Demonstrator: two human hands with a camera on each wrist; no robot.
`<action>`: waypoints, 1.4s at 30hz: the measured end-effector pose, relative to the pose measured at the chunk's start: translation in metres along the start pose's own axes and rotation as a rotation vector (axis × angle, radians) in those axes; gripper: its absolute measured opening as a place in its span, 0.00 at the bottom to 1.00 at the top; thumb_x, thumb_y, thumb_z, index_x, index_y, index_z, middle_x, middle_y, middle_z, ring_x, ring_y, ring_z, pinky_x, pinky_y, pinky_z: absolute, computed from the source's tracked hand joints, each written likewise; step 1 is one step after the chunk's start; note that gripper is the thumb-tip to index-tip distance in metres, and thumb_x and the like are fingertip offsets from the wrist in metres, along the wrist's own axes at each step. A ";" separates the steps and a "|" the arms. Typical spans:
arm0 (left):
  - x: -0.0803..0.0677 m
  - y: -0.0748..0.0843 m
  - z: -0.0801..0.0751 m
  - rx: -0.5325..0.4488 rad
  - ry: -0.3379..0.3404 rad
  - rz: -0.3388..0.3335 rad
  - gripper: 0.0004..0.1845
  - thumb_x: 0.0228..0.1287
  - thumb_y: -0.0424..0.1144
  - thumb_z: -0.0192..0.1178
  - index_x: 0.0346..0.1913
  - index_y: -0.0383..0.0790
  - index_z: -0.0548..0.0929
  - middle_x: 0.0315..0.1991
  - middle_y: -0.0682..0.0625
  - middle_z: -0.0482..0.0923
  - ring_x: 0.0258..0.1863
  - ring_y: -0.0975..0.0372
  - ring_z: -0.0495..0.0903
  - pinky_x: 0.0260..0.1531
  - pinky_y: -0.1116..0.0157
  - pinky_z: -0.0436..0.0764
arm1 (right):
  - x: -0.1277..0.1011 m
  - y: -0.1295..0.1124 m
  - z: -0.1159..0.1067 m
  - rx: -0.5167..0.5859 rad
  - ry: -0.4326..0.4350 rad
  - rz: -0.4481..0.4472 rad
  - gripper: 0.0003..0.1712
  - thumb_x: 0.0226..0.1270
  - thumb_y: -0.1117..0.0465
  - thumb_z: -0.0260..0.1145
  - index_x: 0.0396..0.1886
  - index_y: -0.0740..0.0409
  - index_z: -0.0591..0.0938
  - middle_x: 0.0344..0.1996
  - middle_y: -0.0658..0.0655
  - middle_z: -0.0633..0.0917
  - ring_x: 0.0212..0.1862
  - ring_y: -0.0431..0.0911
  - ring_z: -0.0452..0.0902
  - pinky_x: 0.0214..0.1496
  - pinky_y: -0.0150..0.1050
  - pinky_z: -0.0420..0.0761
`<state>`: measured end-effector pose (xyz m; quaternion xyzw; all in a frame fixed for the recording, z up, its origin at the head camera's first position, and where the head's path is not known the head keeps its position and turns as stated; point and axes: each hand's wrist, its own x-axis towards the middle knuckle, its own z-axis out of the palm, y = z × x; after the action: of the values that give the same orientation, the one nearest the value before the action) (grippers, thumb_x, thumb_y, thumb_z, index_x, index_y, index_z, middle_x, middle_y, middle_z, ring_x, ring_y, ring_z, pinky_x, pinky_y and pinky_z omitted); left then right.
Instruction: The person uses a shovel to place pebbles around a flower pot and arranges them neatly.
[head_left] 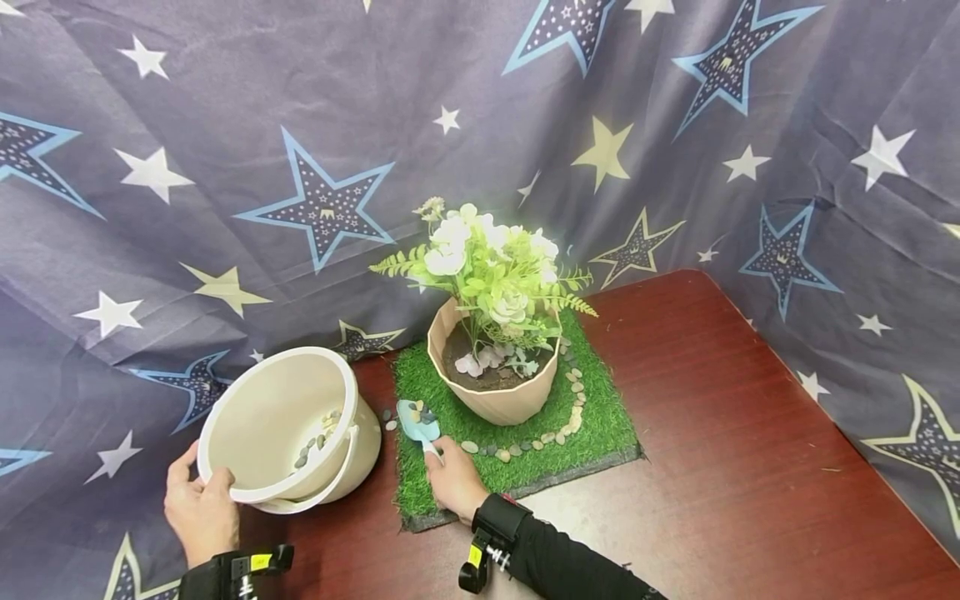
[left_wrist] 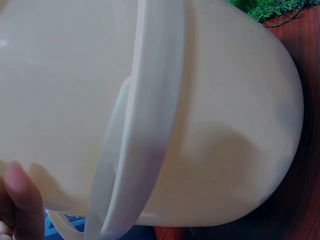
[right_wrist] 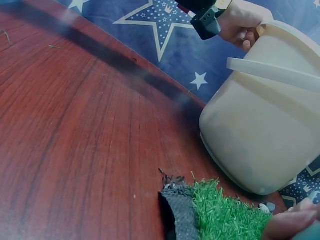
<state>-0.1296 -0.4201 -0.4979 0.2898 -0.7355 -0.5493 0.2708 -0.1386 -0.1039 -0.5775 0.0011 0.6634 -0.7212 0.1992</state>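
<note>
Writing: none legible on any item in the three views.
Left hand (head_left: 198, 508): one; fingers curled over the near rim of the bucket, thumb inside the rim, gripping it.
Bucket (head_left: 262, 417): one, cream plastic with a bail handle, tilted with its mouth toward the camera, at the table's left edge; base on the tabletop beside the grass mat. Contents: a small cluster of pebbles on the lower inner wall; count not readable.
Scoop (head_left: 417, 421): one, light blue, carrying a few pebbles; held over the mat's left edge, between bucket and flower pot.
Right hand (head_left: 453, 482): one; closed around the scoop's handle, resting on the mat.
Grass mat (head_left: 600, 425): one square of artificial turf on the wooden table (head_left: 712, 433).
Flower pot (head_left: 498, 400): one, beige, upright at mat centre. Contents: dark soil and white artificial flowers with green leaves.
Pebble row (head_left: 525, 444): one curved line on the mat around the pot's front and right side.
</note>
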 end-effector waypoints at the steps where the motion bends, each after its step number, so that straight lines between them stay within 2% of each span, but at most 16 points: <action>1: 0.000 0.000 0.000 0.004 0.001 0.000 0.38 0.54 0.22 0.50 0.73 0.38 0.74 0.19 0.74 0.79 0.19 0.80 0.80 0.21 0.81 0.76 | 0.001 0.001 0.000 0.014 -0.003 0.004 0.16 0.84 0.61 0.50 0.61 0.65 0.73 0.27 0.51 0.74 0.16 0.39 0.59 0.16 0.32 0.64; 10: 0.000 0.001 0.000 -0.003 0.000 -0.007 0.38 0.54 0.22 0.50 0.72 0.38 0.74 0.17 0.74 0.79 0.18 0.80 0.80 0.20 0.81 0.76 | 0.003 -0.002 0.001 0.076 -0.021 0.035 0.18 0.84 0.59 0.49 0.63 0.67 0.71 0.28 0.54 0.75 0.16 0.39 0.59 0.17 0.32 0.65; 22: 0.000 0.000 -0.001 -0.001 -0.002 0.006 0.37 0.54 0.22 0.50 0.72 0.38 0.75 0.17 0.72 0.80 0.18 0.79 0.80 0.20 0.82 0.75 | 0.000 -0.004 0.003 0.048 -0.005 0.016 0.18 0.84 0.61 0.50 0.62 0.68 0.73 0.28 0.55 0.76 0.15 0.38 0.60 0.16 0.32 0.65; 28: 0.001 -0.001 -0.001 -0.032 -0.007 0.002 0.37 0.54 0.21 0.50 0.72 0.38 0.74 0.17 0.71 0.80 0.18 0.78 0.80 0.20 0.81 0.76 | -0.005 -0.006 0.006 0.052 0.017 0.012 0.16 0.83 0.61 0.50 0.60 0.68 0.73 0.27 0.54 0.76 0.14 0.38 0.59 0.15 0.32 0.64; 34: 0.001 0.000 0.001 -0.030 0.004 0.007 0.37 0.54 0.21 0.50 0.71 0.39 0.75 0.18 0.71 0.81 0.19 0.78 0.81 0.21 0.81 0.77 | -0.011 -0.007 0.008 0.097 0.015 0.029 0.15 0.83 0.61 0.50 0.58 0.68 0.73 0.26 0.50 0.74 0.16 0.38 0.61 0.15 0.31 0.65; 42: 0.000 0.000 0.001 -0.053 0.002 -0.001 0.37 0.54 0.21 0.49 0.72 0.38 0.75 0.19 0.71 0.81 0.18 0.78 0.81 0.21 0.81 0.77 | -0.014 -0.007 0.007 0.141 0.013 0.043 0.17 0.84 0.61 0.49 0.61 0.69 0.71 0.28 0.52 0.74 0.17 0.38 0.61 0.16 0.31 0.65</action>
<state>-0.1305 -0.4196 -0.4984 0.2833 -0.7203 -0.5686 0.2788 -0.1262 -0.1069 -0.5660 0.0343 0.6121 -0.7617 0.2096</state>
